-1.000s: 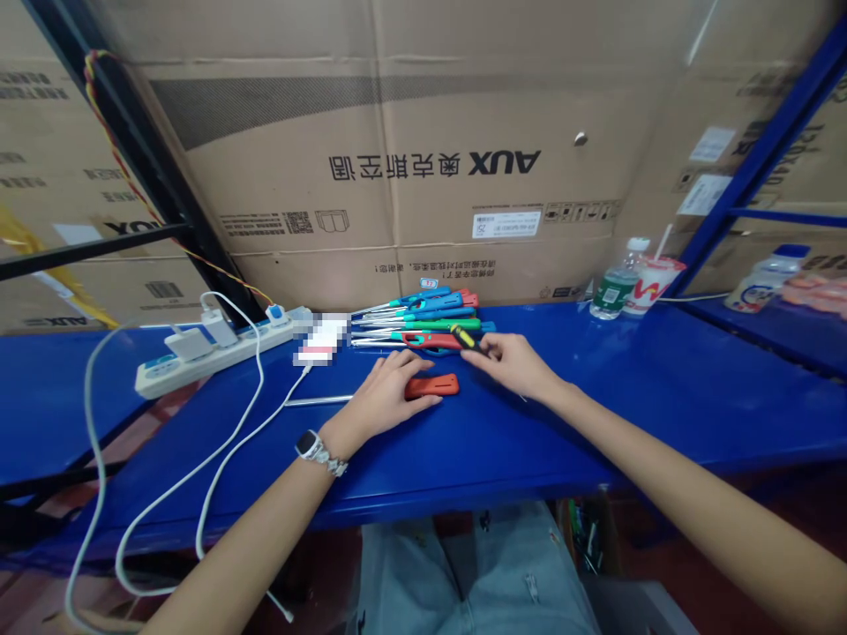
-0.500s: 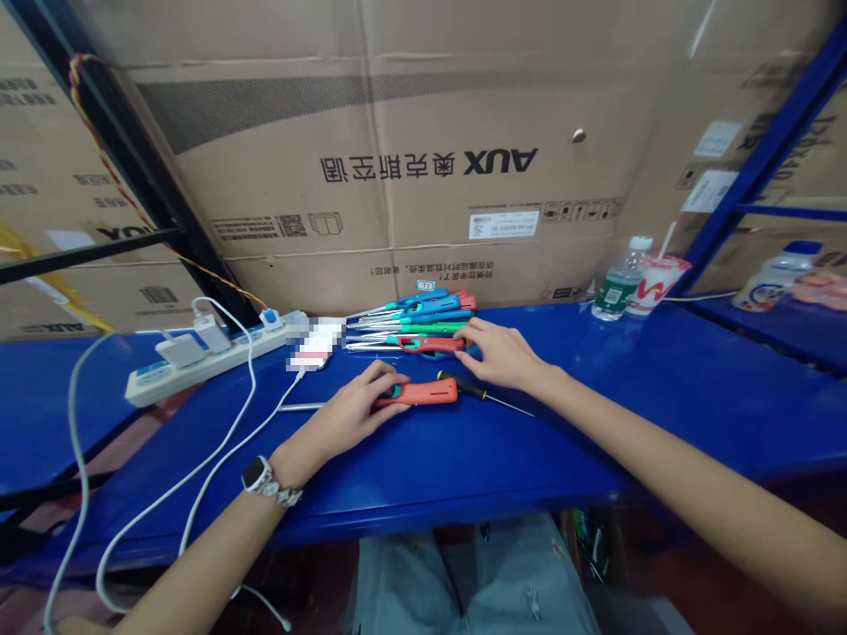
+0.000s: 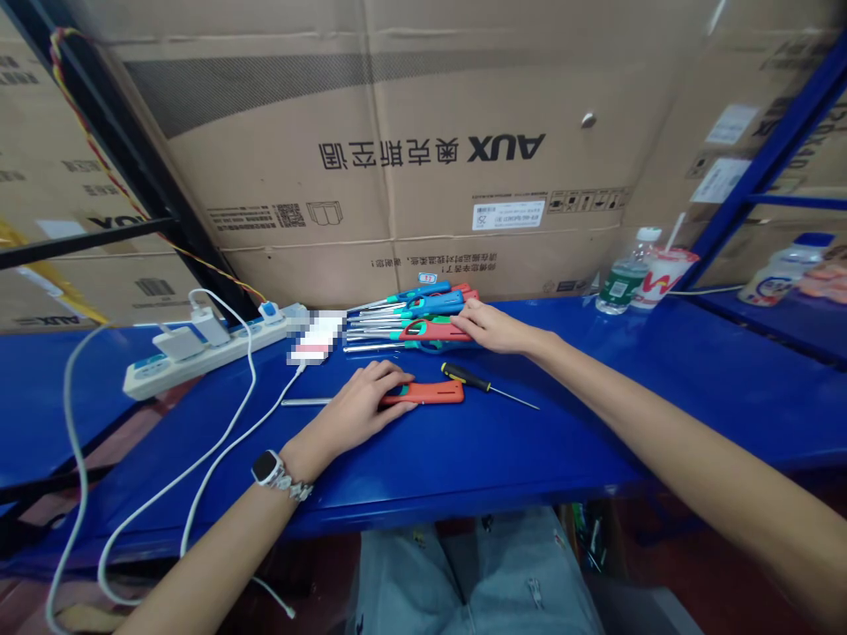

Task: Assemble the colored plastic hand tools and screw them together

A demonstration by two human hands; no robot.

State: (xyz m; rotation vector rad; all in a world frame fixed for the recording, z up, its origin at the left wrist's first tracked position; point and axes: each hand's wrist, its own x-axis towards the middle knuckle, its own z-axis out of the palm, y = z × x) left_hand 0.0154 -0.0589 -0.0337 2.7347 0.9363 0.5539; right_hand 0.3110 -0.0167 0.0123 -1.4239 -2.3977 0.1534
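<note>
On the blue table a red-orange long-neck lighter (image 3: pixel 437 392) lies with its metal tube pointing left. My left hand (image 3: pixel 361 401) is closed around the trigger part of it, thumb on the near side. My right hand (image 3: pixel 496 326) reaches to a pile of similar lighters, its fingers pinched on the handle end of a red lighter (image 3: pixel 433 331). Several others, such as a blue lighter (image 3: pixel 437 304), lie beside and under it, tubes also to the left; some are partly hidden. A black-and-yellow screwdriver (image 3: pixel 467 377) rests between my hands, touched by neither.
A power strip (image 3: pixel 191 357) with plugs and white cables (image 3: pixel 225 441) occupies the left, near a blurred-out phone (image 3: pixel 318 337). Back right stand a water bottle (image 3: pixel 622 278) and a drink cup (image 3: pixel 662 280). A large cardboard box (image 3: pixel 397 106) walls off the back.
My right hand has pulled in slightly on the red lighter, which now lies a little farther back, over the green one. My left hand keeps its lighter in nearly the same place.
</note>
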